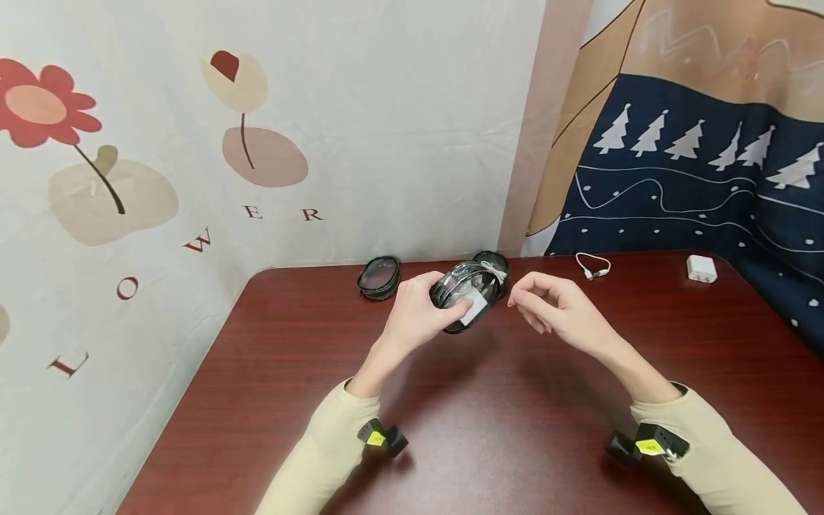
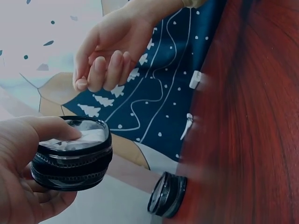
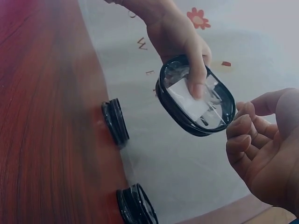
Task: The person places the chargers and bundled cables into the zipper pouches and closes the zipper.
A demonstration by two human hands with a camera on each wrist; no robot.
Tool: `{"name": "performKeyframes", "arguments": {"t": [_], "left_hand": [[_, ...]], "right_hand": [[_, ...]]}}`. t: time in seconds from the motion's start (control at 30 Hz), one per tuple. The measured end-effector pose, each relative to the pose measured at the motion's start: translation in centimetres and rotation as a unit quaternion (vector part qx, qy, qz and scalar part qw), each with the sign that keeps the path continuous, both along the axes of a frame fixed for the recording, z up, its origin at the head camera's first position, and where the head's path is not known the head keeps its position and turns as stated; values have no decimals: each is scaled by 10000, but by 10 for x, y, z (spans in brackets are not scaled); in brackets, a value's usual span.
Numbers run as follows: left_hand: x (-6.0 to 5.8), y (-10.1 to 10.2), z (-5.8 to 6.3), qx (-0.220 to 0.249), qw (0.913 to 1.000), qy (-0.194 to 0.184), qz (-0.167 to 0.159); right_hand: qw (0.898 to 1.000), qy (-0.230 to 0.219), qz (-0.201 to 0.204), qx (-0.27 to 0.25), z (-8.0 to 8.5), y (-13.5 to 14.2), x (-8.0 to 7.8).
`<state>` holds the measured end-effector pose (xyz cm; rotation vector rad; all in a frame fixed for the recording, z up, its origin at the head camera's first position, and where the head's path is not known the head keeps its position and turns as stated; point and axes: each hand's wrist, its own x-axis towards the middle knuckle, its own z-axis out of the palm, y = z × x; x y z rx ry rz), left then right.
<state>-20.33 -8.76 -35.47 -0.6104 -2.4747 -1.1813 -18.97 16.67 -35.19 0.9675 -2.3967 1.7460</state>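
Note:
My left hand [image 1: 417, 309] holds a small clear case with black zipped trim [image 1: 453, 290] up above the table, thumb across its clear top. Through that top, a white flat item [image 3: 187, 99] shows under the thumb, with other contents hard to make out. Close to the far end of the case is my right hand [image 1: 563, 311], its fingers loosely bent and nothing visible between them. In the left wrist view, a gap separates this right hand [image 2: 112, 51] from the case [image 2: 74, 156].
On the dark red table [image 1: 489, 429], a similar black-trimmed case [image 1: 380, 277] lies at the back. Another case [image 1: 494, 259] stands partly hidden behind the held one. Farther right are a short white cable [image 1: 592, 267] and a white charger block [image 1: 701, 269]. Printed curtains [image 1: 399, 143] hang behind.

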Motion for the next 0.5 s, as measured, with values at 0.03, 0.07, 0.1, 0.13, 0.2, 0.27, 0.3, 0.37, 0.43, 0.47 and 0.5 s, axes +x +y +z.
{"name": "performKeyframes", "arguments": {"t": [0.03, 0.07, 0.1, 0.13, 0.2, 0.27, 0.3, 0.37, 0.43, 0.47, 0.5], "left_hand": [[-1, 0, -1, 7, 10000, -60, 35], [-2, 0, -1, 14, 9999, -122, 80], [-4, -1, -2, 26, 9997, -189, 123], [-5, -1, -3, 27, 9995, -245, 174], [-7, -1, -4, 40, 9991, -333, 255], [-9, -2, -5, 57, 9985, -415, 338], [-10, -2, -6, 65, 9982, -462, 385], [-12, -3, -6, 98, 9973, -547, 472], [-14, -3, -8, 127, 9963, -631, 572], [-15, -3, -8, 128, 9958, -661, 621], [-16, -3, -9, 122, 9953, -684, 669]], "right_hand": [[10000, 1, -18, 22, 0, 1, 0], [10000, -4, -28, 34, -1, 1, -1], [10000, -13, -43, 49, -1, 1, -1], [10000, -21, -57, 61, -1, 2, -2], [9999, -46, -88, 85, -1, 3, -2], [9999, -70, -101, 97, -1, 4, -3], [9999, -81, -107, 102, -1, 4, -4], [9998, -104, -105, 99, -2, 5, -4], [9998, -115, -115, 112, -2, 6, -5], [9998, -121, -128, 122, -2, 6, -5], [9997, -131, -152, 138, -2, 7, -6]]}}
